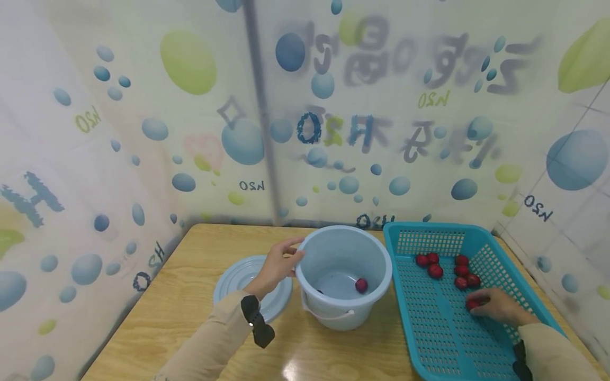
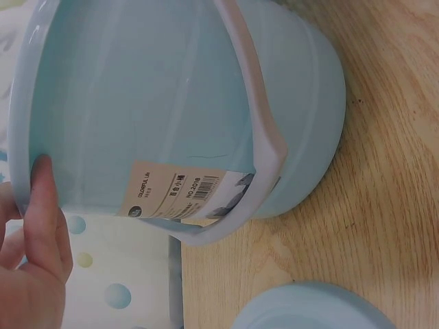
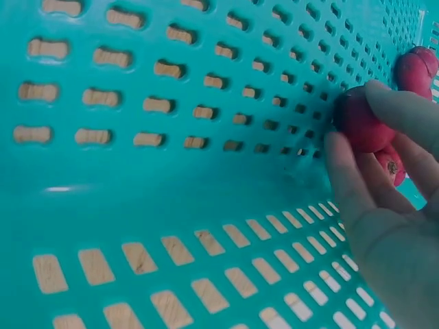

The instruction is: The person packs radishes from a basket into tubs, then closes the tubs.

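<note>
In the head view my left hand (image 1: 278,264) pinches the left rim of a light blue bucket (image 1: 338,248). The left wrist view shows that hand (image 2: 38,257) at the rim, above a paper label (image 2: 185,192) on the bucket's wall. One dark red plum (image 1: 361,286) lies inside, and a second is mostly hidden by the near rim. Over at the right, my right hand (image 1: 498,307) is inside a teal basket (image 1: 405,317), holding a plum (image 3: 362,120) between thumb and fingers. Several more plums (image 1: 461,270) lie farther back on the basket's floor.
A round light blue lid (image 1: 229,280) lies on the wooden table (image 1: 181,275), left of the bucket and partly beneath my left forearm. The bucket's white handle (image 1: 333,316) hangs down in front. Behind the table hangs a patterned curtain (image 1: 214,201).
</note>
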{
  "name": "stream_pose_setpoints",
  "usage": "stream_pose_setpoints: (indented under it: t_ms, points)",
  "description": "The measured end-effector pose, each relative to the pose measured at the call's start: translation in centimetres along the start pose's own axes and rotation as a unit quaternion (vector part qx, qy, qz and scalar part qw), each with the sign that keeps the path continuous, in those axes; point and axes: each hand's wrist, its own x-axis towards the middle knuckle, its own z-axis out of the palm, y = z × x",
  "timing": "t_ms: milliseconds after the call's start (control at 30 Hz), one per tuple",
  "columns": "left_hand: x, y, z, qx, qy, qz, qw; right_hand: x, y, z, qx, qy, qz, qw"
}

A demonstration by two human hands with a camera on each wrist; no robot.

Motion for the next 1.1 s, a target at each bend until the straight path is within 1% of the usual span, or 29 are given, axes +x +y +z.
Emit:
stream_pose_setpoints:
  t_ms: [167,233,300,467,567,667,733,833,933,1067,1100]
  points:
    - [-0.1,0.1,0.1,0.000,-0.001,0.001,1.0000,0.0,0.0,0.3,0.018,-0.006,0.016,0.9997]
    - [-0.1,0.1,0.1,0.000,-0.002,0.002,1.0000,-0.2,0.0,0.2,0.029,-0.008,0.013,0.9995]
    - [-0.1,0.1,0.1,-0.001,-0.002,0.002,1.0000,-0.5,-0.1,0.0,0.042,-0.006,0.004,0.9991]
    - [-0.1,0.2,0.1,-0.002,-0.002,0.002,1.0000,-1.2,-1.0,-1.0,0.070,0.005,-0.038,0.9968]
    - [-0.2,0.2,0.1,0.000,-0.001,0.003,1.0000,-1.5,-1.9,-1.7,0.094,0.002,-0.065,0.9935]
    - [-0.2,0.2,0.0,0.000,-0.001,0.004,1.0000,-1.7,-3.1,-2.3,0.107,0.000,-0.094,0.9899]
    - [-0.2,0.2,0.0,-0.002,-0.002,0.004,1.0000,-1.9,-4.0,-2.5,0.107,0.007,-0.107,0.9884]
    - [-0.2,0.1,-0.1,0.000,-0.003,0.007,1.0000,-1.9,-5.4,-2.8,0.106,0.025,-0.126,0.9861]
    - [-0.2,0.2,-0.1,0.003,-0.004,0.010,0.9999,-1.8,-6.9,-3.0,0.115,0.037,-0.135,0.9835]
    - [-0.2,0.2,-0.1,0.004,-0.004,0.011,0.9999,-1.5,-8.9,-3.5,0.129,0.035,-0.153,0.9793]
    - [-0.2,0.2,-0.1,0.002,-0.003,0.008,1.0000,-1.5,-9.4,-3.6,0.130,0.034,-0.165,0.9771]
